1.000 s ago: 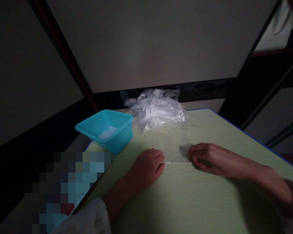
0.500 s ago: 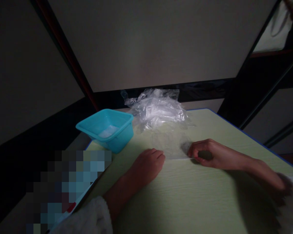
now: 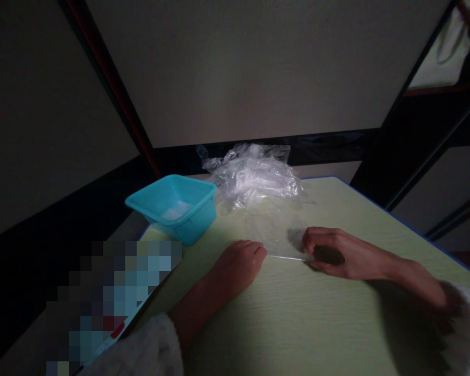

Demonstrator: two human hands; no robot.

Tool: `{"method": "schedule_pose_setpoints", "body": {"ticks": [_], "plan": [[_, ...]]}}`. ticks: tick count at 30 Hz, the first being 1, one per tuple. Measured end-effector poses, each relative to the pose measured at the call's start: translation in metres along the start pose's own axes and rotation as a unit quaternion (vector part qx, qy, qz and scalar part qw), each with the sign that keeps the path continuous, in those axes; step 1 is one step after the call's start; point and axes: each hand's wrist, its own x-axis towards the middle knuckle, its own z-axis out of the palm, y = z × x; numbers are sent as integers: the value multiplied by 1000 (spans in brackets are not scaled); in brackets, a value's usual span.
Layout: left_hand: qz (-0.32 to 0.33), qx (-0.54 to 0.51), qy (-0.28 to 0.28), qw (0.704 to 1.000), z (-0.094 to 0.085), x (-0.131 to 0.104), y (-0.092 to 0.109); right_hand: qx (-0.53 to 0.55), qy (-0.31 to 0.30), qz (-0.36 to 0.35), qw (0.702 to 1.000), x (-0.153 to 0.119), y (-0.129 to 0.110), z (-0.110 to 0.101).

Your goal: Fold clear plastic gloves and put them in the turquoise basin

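Note:
A clear plastic bag lies flat on the pale green table, its near edge a thin bright line between my hands. My left hand is closed at the left corner of that edge, its fingertips curled down and partly hidden. At the right corner my right hand has its thumb and fingers curved round, pinching the film. Behind the flat bag sits a heap of crumpled clear plastic bags. To the left of the heap stands a turquoise basin with something whitish and clear inside it.
The green table has a blue edge running down its right side. A pixelated flat object lies at the left edge. A large grey panel rises behind the table.
My right thumb has shifted slightly down, away from the fingers. The near edge of the bag looks brighter. The whole view has shifted a little.

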Motion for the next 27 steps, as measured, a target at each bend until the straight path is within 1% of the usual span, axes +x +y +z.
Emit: {"method": "schedule_pose_setpoints", "body": {"ticks": [2, 5, 9, 14, 17, 22, 27], "plan": [[-7, -8, 3, 1000, -1, 0, 0, -54, 22, -18, 998, 2, -2, 5], [-18, -22, 8, 1000, -1, 0, 1, -143, 49, -50, 987, 7, -4, 15], [-32, -38, 17, 999, 1, 0, 0, -208, 80, -51, 973, 13, -5, 25], [-46, -47, 27, 997, 3, -1, -1, -209, 112, -31, 971, 20, -12, 32], [-49, -49, 29, 997, 3, -1, 0, -206, 122, -16, 971, 27, -18, 36], [-53, -53, 27, 997, 2, 0, 0, -218, 109, 1, 970, 37, -26, 43], [-52, -60, 31, 996, 2, 0, 0, -231, 105, -13, 967, 38, -26, 46]]}}
